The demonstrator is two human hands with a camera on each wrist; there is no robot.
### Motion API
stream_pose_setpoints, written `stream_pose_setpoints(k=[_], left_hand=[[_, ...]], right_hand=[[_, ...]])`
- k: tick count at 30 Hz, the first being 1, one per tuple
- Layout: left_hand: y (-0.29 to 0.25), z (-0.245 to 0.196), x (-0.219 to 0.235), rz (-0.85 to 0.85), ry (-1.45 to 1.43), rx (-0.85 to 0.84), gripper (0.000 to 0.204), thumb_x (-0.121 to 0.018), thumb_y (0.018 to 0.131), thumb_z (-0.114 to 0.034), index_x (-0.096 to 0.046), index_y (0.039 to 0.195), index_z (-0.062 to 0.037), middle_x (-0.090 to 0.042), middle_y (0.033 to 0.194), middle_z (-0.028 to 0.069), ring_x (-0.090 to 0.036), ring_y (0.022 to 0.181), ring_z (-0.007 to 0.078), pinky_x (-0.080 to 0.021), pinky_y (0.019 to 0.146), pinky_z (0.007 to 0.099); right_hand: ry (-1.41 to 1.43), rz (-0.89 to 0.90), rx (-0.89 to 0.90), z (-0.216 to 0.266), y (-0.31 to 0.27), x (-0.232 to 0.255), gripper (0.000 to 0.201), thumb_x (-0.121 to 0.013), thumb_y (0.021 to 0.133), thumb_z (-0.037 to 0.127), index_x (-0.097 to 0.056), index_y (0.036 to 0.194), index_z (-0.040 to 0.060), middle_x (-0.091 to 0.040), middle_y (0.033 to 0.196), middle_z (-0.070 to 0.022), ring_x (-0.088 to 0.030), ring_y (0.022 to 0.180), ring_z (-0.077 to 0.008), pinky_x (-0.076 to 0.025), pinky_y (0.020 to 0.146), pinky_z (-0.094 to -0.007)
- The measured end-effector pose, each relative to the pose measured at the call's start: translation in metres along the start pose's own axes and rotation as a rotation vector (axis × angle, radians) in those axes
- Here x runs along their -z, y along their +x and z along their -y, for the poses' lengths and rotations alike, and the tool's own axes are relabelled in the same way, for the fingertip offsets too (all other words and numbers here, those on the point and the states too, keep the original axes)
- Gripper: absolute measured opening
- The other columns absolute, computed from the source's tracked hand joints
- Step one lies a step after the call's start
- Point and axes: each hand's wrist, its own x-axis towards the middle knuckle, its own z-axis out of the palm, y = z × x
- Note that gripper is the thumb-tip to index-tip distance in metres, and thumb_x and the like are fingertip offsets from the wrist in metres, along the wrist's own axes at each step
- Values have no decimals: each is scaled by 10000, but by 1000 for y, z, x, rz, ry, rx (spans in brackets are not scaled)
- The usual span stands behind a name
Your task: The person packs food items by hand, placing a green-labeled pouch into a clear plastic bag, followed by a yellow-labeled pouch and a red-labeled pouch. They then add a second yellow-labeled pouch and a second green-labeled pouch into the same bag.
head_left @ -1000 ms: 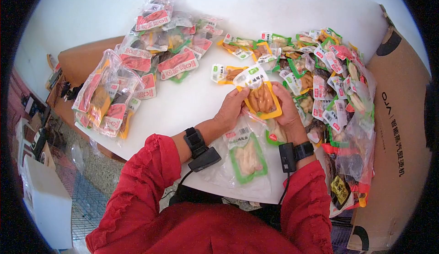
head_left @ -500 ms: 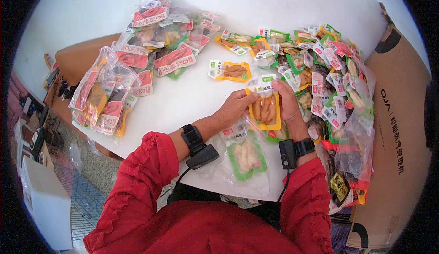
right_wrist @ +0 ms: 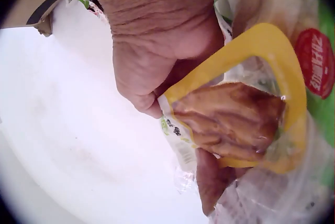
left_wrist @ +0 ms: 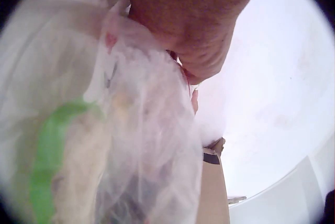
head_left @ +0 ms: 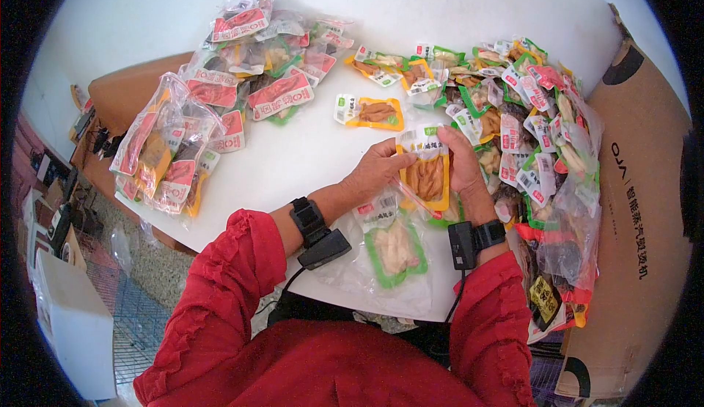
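Hands meet over the white table [head_left: 293,165]: my left hand [head_left: 374,172] and right hand [head_left: 462,165] pinch a yellow-rimmed snack pouch [head_left: 427,176] by its edges, holding it above a clear bag [head_left: 367,268], beside the heap of pouches [head_left: 528,128].

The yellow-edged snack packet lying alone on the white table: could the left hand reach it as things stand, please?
Probably not at once: the left hand grips the held yellow-edged packet; the lone packet lies unobstructed beyond.

Bright even daylight; fisheye vignette, edges warped; wrist views overexposed, close foreground blurred.
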Motion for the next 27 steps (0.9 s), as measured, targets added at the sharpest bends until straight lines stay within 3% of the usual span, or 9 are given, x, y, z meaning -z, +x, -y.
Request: stream_pose_setpoints(k=[4, 17, 19, 22, 27], left_hand=[[1, 0, 4, 17, -82, 30, 279, -542, 838, -126, -510, 1091, -14, -585, 1014, 59, -577, 891, 128, -473, 797, 255], [-1, -6, 2, 81, -180, 63, 250, -541, 831, -96, -536, 1070, -20, -589, 1010, 62, -580, 868, 119, -480, 757, 241], [1, -3, 3, 82, -223, 66, 262, -573, 815, -111, -535, 1059, -24, -599, 981, 51, -587, 802, 104, -485, 681, 214], [4, 3, 6, 79, -237, 76, 270, -567, 817, -104, -526, 1069, -17, -593, 1006, 70, -589, 855, 133, -490, 748, 252], [6, 7, 6, 60, -226, 61, 230, -539, 832, -93, -547, 1052, -28, -597, 978, 46, -577, 836, 104, -479, 735, 231]], right_hand=[[-3, -30, 6, -2, 1, 2, 161, -524, 813, 168, -549, 886, 26, -591, 851, -57, -588, 752, -145, -488, 688, -282], [-32, -37, 3, -1, 0, 1, 181, -519, 814, 191, -544, 884, 26, -594, 846, -60, -589, 756, -148, -486, 683, -284], [-35, -48, 6, -1, 0, 1, 181, -519, 814, 191, -545, 884, 26, -594, 842, -59, -590, 751, -147, -487, 679, -281], [-18, -20, -12, 0, 0, 1, 181, -519, 814, 192, -545, 882, 25, -595, 832, -56, -592, 736, -145, -489, 670, -277], [-27, -17, -2, -1, 0, 1, 180, -521, 812, 183, -549, 879, 19, -602, 847, -68, -596, 739, -148, -492, 674, -278]])
